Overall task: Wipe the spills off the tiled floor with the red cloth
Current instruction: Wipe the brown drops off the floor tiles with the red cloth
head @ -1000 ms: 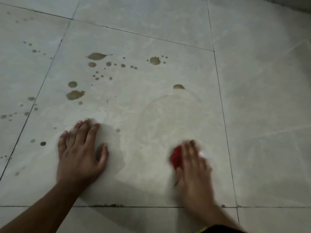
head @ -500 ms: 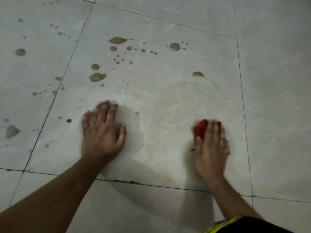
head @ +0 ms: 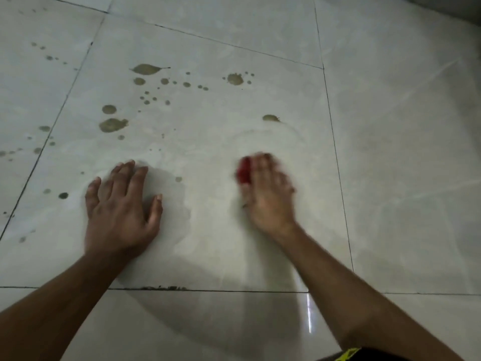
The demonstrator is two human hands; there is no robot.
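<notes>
Pale tiled floor (head: pixel 260 35) fills the frame. My left hand (head: pixel 121 212) lies flat, fingers spread, gripping nothing, likely propping me up. At centre right my right hand (head: pixel 268 194), blurred, presses one red cloth (head: pixel 244 173) down. Brown spills (head: pixel 113 125), too many to count, dot the upper left.

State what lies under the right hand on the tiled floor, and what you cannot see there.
Under the right hand lies the red cloth, pressed to the tiled floor. Only its red edge shows beside the fingers; the rest, and the floor beneath, is covered.
</notes>
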